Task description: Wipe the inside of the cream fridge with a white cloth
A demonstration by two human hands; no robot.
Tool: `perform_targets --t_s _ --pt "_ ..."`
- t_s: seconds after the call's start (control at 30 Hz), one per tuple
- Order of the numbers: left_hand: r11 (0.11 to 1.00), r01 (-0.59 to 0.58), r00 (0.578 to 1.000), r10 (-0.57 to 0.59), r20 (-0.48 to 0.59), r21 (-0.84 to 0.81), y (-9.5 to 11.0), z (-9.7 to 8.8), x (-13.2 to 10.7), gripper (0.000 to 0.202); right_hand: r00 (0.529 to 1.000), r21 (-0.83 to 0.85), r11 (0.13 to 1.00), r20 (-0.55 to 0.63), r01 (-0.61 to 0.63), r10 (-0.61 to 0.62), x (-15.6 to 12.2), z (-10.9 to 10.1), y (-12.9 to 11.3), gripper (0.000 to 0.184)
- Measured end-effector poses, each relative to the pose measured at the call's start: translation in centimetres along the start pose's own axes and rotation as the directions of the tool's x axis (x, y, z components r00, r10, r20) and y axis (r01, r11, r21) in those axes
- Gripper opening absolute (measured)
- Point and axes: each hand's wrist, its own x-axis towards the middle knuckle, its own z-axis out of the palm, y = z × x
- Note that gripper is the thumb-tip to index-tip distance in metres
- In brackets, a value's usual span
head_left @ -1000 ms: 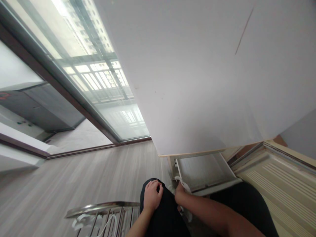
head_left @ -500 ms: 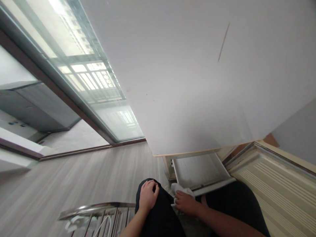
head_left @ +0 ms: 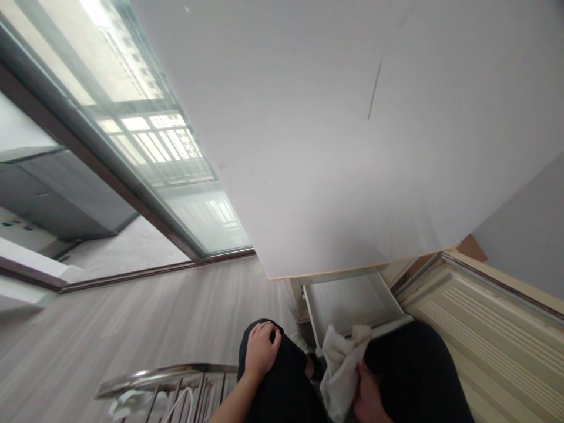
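My left hand (head_left: 263, 348) lies with its fingers spread over my left knee, holding nothing. A crumpled whitish cloth (head_left: 340, 367) hangs from my right hand (head_left: 366, 390), between my knees and in front of the drawer. The fingers of that hand are closed on the cloth's right side. Just beyond the cloth, a pale drawer (head_left: 348, 302) is pulled out from beneath the white tabletop (head_left: 299, 194); the cloth covers part of its front edge. Nothing shows inside the visible part of the drawer.
A metal rack (head_left: 176, 390) with curved rail and thin bars stands low at my left. Cream ribbed panelling (head_left: 489, 335) is close on my right. Grey wood-look floor (head_left: 176, 317) runs to a glass sliding door (head_left: 211, 217). A thin brown line (head_left: 374, 91) marks the tabletop.
My right hand has drawn back toward me and raised the cloth, which now shows more of itself in front of the drawer. My left hand stays on the knee. The view has shifted slightly.
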Motion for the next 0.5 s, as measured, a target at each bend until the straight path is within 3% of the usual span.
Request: perform_targets --t_s 0.03,0.1,0.23,0.33,0.43,0.5 --pt "1.000 -0.001 1.000 0.001 0.002 0.002 0.1 0.0 0.0 0.024 0.995 0.077 0.993 -0.002 -0.095 0.095 0.0 -0.2 0.1 0.036" --pt "1.000 -0.002 1.000 0.002 0.000 0.009 0.1 0.0 0.1 0.024 0.988 0.138 0.978 0.016 -0.157 0.157 0.0 0.4 0.0 0.030" --pt "1.000 -0.007 1.000 0.007 -0.013 0.024 0.2 0.1 0.1 0.023 0.984 0.174 0.970 0.089 -0.171 0.157 0.0 4.0 0.3 0.028" --pt "0.999 -0.009 1.000 0.010 -0.023 0.034 0.3 0.0 0.2 0.022 0.989 0.232 0.962 0.002 -0.142 0.146 0.7 6.0 2.3 0.031" --pt "0.999 -0.013 1.000 0.014 -0.025 0.037 0.3 -0.1 0.1 0.023 0.985 0.220 0.969 -0.107 -0.109 0.135 2.1 5.5 4.5 0.034" --pt "0.999 -0.013 1.000 0.014 -0.022 0.034 0.3 -0.2 0.1 0.023 0.996 0.084 0.994 -0.053 -0.073 0.077 3.3 4.3 5.1 0.037"
